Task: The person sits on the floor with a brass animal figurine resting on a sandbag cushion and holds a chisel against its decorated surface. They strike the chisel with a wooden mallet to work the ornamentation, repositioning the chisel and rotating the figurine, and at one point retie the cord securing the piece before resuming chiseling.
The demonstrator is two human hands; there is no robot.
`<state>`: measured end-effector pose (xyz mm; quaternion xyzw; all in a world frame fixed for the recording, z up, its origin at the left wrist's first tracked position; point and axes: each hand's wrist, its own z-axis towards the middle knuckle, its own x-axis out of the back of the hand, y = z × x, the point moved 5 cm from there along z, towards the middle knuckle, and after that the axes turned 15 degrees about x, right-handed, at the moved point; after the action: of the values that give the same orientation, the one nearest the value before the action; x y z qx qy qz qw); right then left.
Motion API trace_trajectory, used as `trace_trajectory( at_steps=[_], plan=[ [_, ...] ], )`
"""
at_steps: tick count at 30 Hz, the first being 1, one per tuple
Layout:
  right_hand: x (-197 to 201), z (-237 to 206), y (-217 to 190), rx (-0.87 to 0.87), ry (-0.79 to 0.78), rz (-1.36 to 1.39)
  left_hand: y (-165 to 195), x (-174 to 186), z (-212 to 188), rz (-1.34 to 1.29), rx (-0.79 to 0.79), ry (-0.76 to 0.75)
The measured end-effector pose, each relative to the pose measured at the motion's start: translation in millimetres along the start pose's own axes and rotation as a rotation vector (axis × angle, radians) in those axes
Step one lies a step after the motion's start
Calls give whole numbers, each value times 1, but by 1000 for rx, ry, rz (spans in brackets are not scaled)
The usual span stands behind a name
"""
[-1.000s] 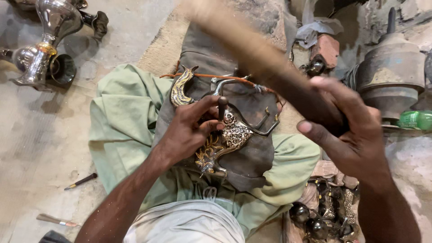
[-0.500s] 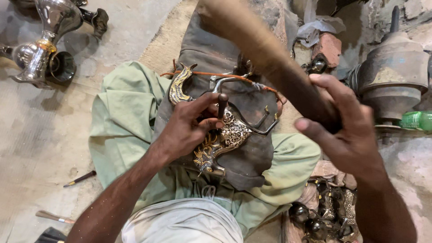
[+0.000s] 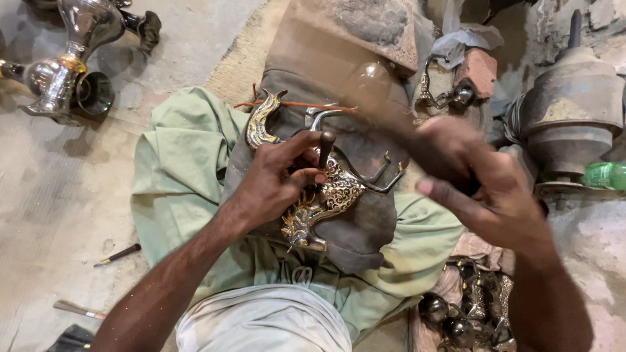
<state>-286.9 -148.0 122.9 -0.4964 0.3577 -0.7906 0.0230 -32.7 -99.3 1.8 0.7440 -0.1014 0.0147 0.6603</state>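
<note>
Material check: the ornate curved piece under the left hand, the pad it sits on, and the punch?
Ornate piece: looks like brass or plated metal, gold and silver tones, shiny, with relief scrollwork. Pad: dark, creased, matte, probably leather or heavy cloth; can't settle which. Punch pinched by the left hand: dark, dull rod with a rounded top, likely steel. The right hand swings something motion-blurred, so its material is unreadable.

Soft, even daylight is falling across the scene, leaving only faint shadows on the pale floor [image 3: 59, 189]. Bright glare is glinting off the polished silver vessel [image 3: 65, 62] at the upper left and off the gilded ornament [image 3: 329, 195] in the middle. The right hand [image 3: 476, 182] is smearing into heavy motion blur, and whatever it is gripping is blurring past recognition. The left hand [image 3: 274, 186] is showing sharp. Straight lines are bending slightly toward the corners.
</note>
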Motion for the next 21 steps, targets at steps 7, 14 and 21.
trace_trajectory(
  at_steps=[7, 14, 21],
  plan=[
    [-2, -7, 11, -99, -90, -2, 5, 0, 1, 23, -27, -23],
    [5, -1, 6, -46, 87, 89, 3, 0, -1, 47, -9, -22],
    [1, -3, 9, -100, -23, 43, 4, -1, 0, -16, -49, -87]
  ],
)
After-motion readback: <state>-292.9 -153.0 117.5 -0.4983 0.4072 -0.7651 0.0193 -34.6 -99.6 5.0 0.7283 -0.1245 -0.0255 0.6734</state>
